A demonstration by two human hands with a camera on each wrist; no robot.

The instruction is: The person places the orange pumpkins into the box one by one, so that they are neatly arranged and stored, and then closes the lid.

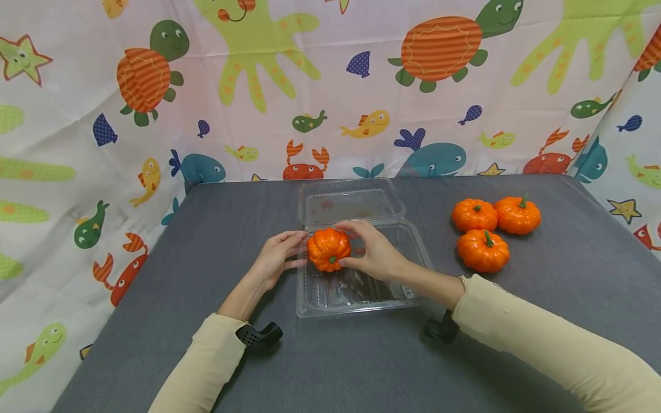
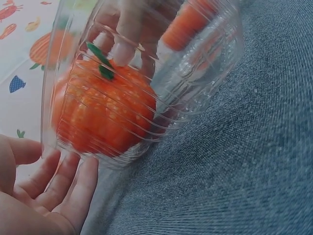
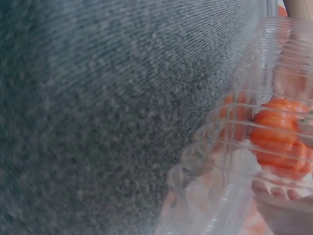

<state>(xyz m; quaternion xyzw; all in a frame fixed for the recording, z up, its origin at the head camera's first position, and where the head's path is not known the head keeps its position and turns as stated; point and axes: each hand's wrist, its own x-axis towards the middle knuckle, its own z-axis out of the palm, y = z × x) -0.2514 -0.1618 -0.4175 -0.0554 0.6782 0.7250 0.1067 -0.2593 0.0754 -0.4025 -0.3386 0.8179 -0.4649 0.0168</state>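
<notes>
A clear plastic clamshell container lies with its lid folded back away from the person. Inside its left part sits a small orange toy pumpkin, its green stem tipped toward the person. The right hand reaches into the container and grips this pumpkin between thumb and fingers. At the container's left side, the left hand pinches the rim, its fingertips against the outside of the wall. The right wrist view shows the pumpkin through the ribbed plastic wall.
Three more orange toy pumpkins stand grouped right of the container: one nearer, one behind left, one behind right. A dark grey cloth covers the table. A curtain with printed sea animals hangs behind the table.
</notes>
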